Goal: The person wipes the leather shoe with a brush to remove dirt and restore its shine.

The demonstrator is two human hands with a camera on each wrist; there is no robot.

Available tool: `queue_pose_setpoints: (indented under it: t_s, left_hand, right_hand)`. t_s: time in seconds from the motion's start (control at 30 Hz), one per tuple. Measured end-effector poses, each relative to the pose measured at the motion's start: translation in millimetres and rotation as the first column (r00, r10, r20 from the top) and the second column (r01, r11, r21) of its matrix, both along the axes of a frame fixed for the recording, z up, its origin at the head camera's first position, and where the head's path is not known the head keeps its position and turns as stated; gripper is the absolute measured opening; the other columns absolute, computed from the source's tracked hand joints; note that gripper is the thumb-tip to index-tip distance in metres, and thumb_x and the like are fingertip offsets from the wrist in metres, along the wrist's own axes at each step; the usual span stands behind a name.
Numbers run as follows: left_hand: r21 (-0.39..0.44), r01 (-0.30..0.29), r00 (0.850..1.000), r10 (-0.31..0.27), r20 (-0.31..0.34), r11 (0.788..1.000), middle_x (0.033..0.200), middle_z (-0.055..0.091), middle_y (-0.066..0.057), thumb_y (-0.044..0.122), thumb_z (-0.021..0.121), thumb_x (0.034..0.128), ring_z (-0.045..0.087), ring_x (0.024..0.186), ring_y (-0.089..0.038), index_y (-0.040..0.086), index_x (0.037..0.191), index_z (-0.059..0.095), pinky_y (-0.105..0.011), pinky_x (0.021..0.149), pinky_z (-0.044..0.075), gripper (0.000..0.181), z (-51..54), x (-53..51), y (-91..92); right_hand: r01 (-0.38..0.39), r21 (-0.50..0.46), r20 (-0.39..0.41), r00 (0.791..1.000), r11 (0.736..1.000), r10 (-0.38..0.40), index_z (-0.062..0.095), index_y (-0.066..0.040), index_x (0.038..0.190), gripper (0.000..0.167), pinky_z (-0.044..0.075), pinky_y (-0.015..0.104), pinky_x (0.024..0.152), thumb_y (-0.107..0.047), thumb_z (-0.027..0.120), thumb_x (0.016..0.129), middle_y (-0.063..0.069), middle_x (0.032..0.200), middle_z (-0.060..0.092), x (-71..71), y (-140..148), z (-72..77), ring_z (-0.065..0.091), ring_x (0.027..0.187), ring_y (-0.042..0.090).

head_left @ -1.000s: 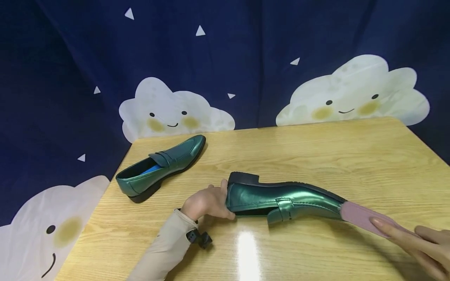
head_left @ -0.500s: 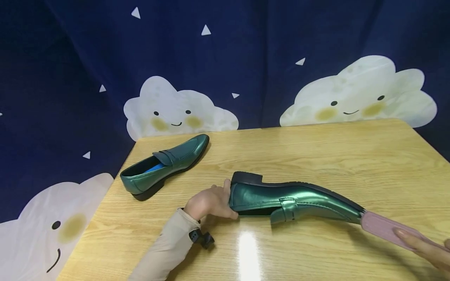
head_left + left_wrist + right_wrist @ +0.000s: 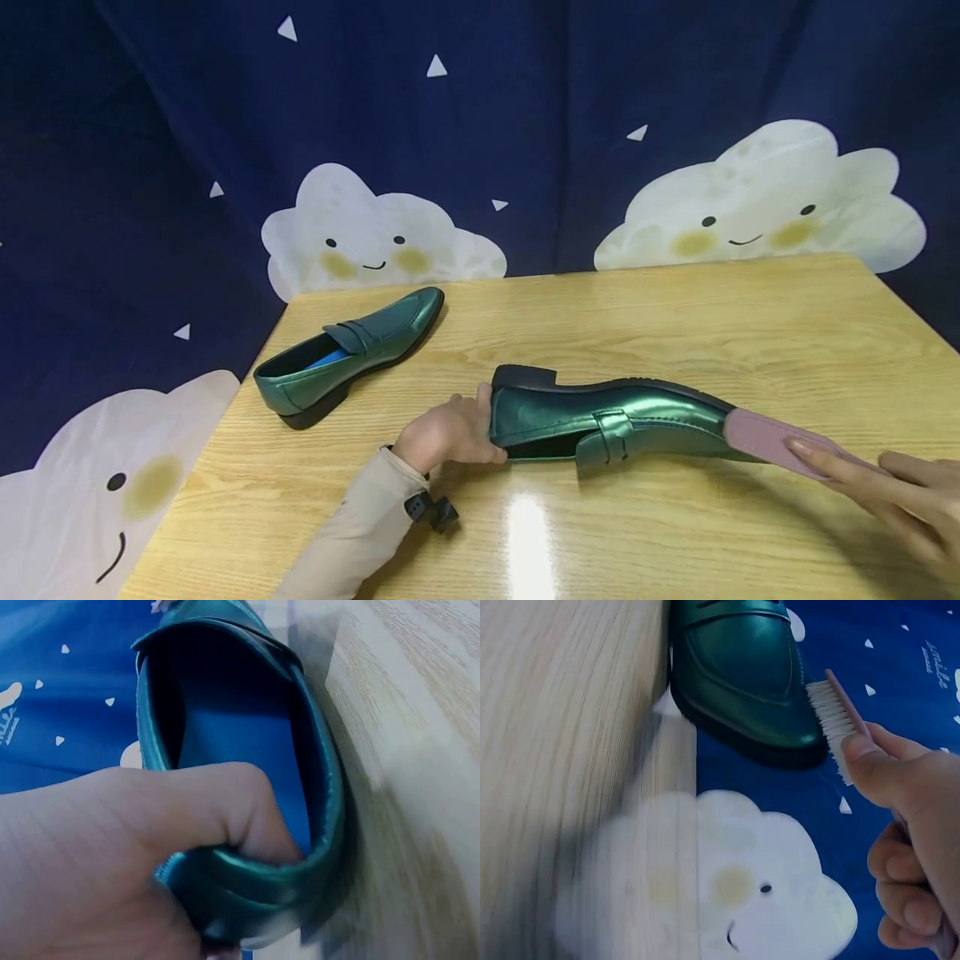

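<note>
My left hand [image 3: 452,432] grips a metallic green loafer [image 3: 551,412] by its heel. In the left wrist view its thumb [image 3: 244,802] hooks over the back rim into the shoe, above a blue insole [image 3: 240,735]. The loafer is tipped on its side, with the dark sole facing away and the toe pointing right. My right hand [image 3: 896,496] holds a pink-backed brush [image 3: 780,443] against the toe. White bristles [image 3: 829,720] show beside the toe [image 3: 757,712] in the right wrist view. The fingers under the left heel are mostly hidden.
A matching green loafer [image 3: 363,342] stands upright on its sole at the left of the wooden table [image 3: 712,325]. Behind the table hangs a dark blue curtain [image 3: 525,108] with white clouds and small triangles. A small black device [image 3: 431,510] is strapped to the left wrist.
The brush slid right to just past the toe tip half a second ago, and now is back left over the toe. The left hand keeps its hold on the heel.
</note>
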State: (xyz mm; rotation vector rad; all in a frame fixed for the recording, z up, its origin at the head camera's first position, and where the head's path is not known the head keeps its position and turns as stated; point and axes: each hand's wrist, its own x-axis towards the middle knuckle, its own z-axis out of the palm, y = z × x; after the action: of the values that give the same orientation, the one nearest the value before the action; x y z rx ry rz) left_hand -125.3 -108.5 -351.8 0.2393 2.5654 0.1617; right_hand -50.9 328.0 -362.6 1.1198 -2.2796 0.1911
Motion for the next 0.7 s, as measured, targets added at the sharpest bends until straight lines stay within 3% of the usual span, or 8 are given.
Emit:
queue_pose_setpoints:
  t_s: [0.07, 0.1, 0.2, 0.27, 0.5, 0.7]
  left_hand:
    - [0.001, 0.008, 1.0, -0.008, -0.005, 1.0, 0.103, 0.066, -0.012, 0.047, 0.073, 0.0808, 0.05, 0.119, -0.03, 0.004, 0.148, 0.021, -0.041, 0.083, 0.047, 0.095, -0.6, 0.1, -0.1]
    - [0.002, 0.011, 1.0, -0.011, -0.008, 1.0, 0.1, 0.066, -0.011, 0.046, 0.074, 0.0806, 0.05, 0.118, -0.03, 0.004, 0.147, 0.021, -0.041, 0.082, 0.047, 0.095, -1.0, 0.1, -0.2]
    - [0.003, 0.016, 1.0, -0.016, -0.02, 1.0, 0.103, 0.067, -0.011, 0.046, 0.074, 0.0804, 0.048, 0.121, -0.031, 0.003, 0.149, 0.019, -0.041, 0.084, 0.047, 0.097, -1.9, 0.9, 0.2]
    - [0.0, 0.019, 0.999, -0.019, -0.032, 1.0, 0.103, 0.067, -0.011, 0.046, 0.074, 0.0801, 0.048, 0.12, -0.031, 0.003, 0.149, 0.019, -0.04, 0.084, 0.047, 0.099, -1.3, 1.7, 0.4]
    - [-0.065, 0.021, 0.994, -0.028, -0.106, 0.998, 0.103, 0.063, -0.011, 0.051, 0.074, 0.0785, 0.052, 0.103, -0.029, 0.004, 0.138, 0.033, -0.038, 0.08, 0.048, 0.086, -1.2, 5.8, -0.1]
    - [-0.105, 0.072, 0.984, -0.088, -0.157, 0.992, 0.106, 0.061, -0.012, 0.055, 0.071, 0.0794, 0.056, 0.097, -0.027, 0.004, 0.126, 0.039, -0.037, 0.081, 0.047, 0.077, -4.0, 7.4, 0.3]
  right_hand:
    - [0.017, -0.026, -0.001, 1.0, 1.0, -0.017, 0.059, -0.017, 0.134, 0.047, 0.015, 0.008, 0.043, -0.036, 0.026, 0.106, -0.022, 0.066, 0.033, -3.7, -9.3, 0.7, 0.01, 0.054, -0.015]
    - [0.059, -0.049, 0.023, 0.998, 0.997, -0.058, 0.062, -0.023, 0.13, 0.048, 0.015, 0.009, 0.043, -0.041, 0.026, 0.105, -0.023, 0.065, 0.021, -4.5, -14.0, 2.9, 0.01, 0.053, -0.014]
    - [0.147, 0.034, 0.039, 0.988, 0.988, -0.149, 0.058, -0.036, 0.133, 0.051, 0.015, 0.015, 0.044, -0.048, 0.018, 0.104, -0.022, 0.064, 0.02, -7.7, -28.5, 10.1, 0.011, 0.052, -0.01]
    - [0.16, 0.075, 0.044, 0.986, 0.984, -0.164, 0.057, -0.039, 0.132, 0.053, 0.014, 0.016, 0.046, -0.049, 0.015, 0.104, -0.022, 0.065, 0.019, -12.1, -38.6, 17.2, 0.01, 0.053, -0.007]
    - [0.071, 0.135, 0.031, 0.997, 0.988, -0.075, 0.053, -0.041, 0.135, 0.055, 0.014, 0.018, 0.045, -0.047, 0.009, 0.103, -0.019, 0.063, 0.021, -32.0, -80.2, 31.0, 0.011, 0.051, -0.003]
    - [0.022, 0.145, -0.026, 0.999, 0.989, -0.018, 0.049, -0.039, 0.139, 0.052, 0.011, 0.019, 0.043, -0.04, 0.009, 0.105, -0.016, 0.059, 0.023, -46.7, -112.2, 31.6, 0.008, 0.05, 0.0]
